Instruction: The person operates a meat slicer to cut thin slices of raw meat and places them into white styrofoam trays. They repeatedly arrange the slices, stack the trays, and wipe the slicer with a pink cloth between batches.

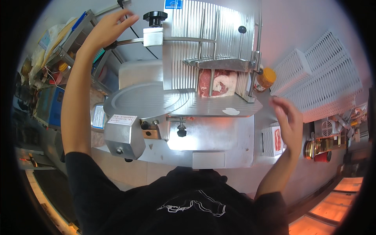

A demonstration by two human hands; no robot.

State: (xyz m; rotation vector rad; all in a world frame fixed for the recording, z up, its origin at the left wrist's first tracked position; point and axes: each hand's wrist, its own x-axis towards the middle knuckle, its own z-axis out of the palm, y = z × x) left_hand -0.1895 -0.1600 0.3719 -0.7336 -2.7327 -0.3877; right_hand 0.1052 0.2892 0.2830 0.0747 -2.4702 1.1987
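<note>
A metal meat slicer (138, 100) stands before me, with a block of marbled raw meat (218, 83) on its ridged carriage, under the metal pusher (220, 64). My left hand (116, 28) is raised at the upper left, above the rod's dark end and left of the black knob (155, 18); it holds nothing that shows, fingers apart. On the right, my right hand (289, 123) is empty with bent fingers, beside a stack of white trays (268, 141) whose front tray bears a slice of meat. A white tray (209, 159) lies at the near edge.
Many stacked white trays (323, 76) fill the right back. A jar with a yellow lid (268, 75) stands beside the slicer. Shelves with bags and boxes (51, 102) are at the left. A small white scrap (231, 111) lies on the slicer's metal plate.
</note>
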